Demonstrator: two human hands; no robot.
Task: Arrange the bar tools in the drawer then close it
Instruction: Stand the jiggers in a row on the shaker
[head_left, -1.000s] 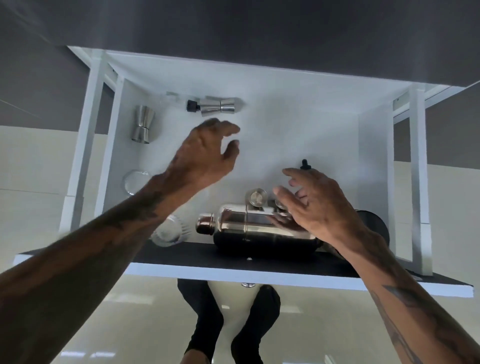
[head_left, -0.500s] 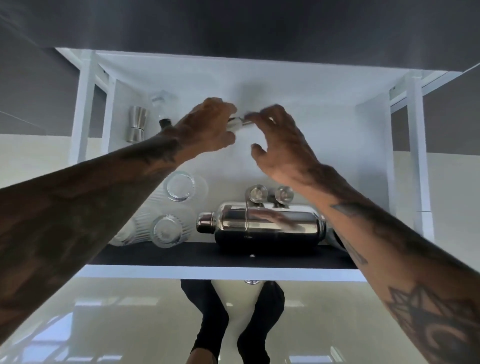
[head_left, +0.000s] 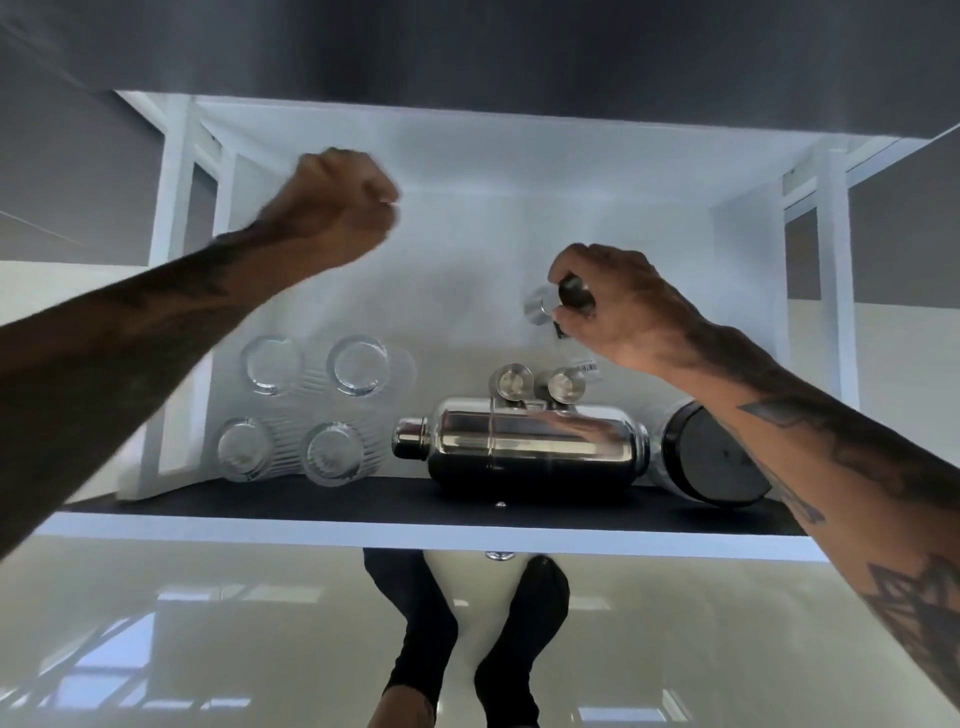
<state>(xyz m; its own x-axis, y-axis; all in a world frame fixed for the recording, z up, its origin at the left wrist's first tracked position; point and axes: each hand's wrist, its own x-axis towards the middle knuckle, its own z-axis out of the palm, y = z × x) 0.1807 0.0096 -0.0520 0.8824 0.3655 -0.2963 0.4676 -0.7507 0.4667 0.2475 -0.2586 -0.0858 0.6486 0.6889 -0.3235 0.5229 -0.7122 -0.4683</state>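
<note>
The white drawer (head_left: 415, 531) is pulled open below me. My right hand (head_left: 623, 317) is closed on a steel jigger (head_left: 540, 304) with a dark end, held above the drawer's right middle. At the back left my left hand (head_left: 337, 208) is a closed, blurred fist, and nothing shows in it. A polished steel shaker (head_left: 519, 441) lies on its side along the front. Two small steel cups (head_left: 540, 383) stand just behind the shaker. Several ribbed glasses (head_left: 301, 410) are grouped at the front left.
A black-lidded jar (head_left: 717, 457) lies at the front right, partly under my right forearm. The drawer's white side rails (head_left: 831, 260) stand on both sides, under a dark counter (head_left: 467, 47). My feet (head_left: 467, 649) stand on glossy floor under the drawer front.
My right hand took the jigger from the back and carried it to the right middle. The left hand closed into a fist and rose at the back left. More glasses now show.
</note>
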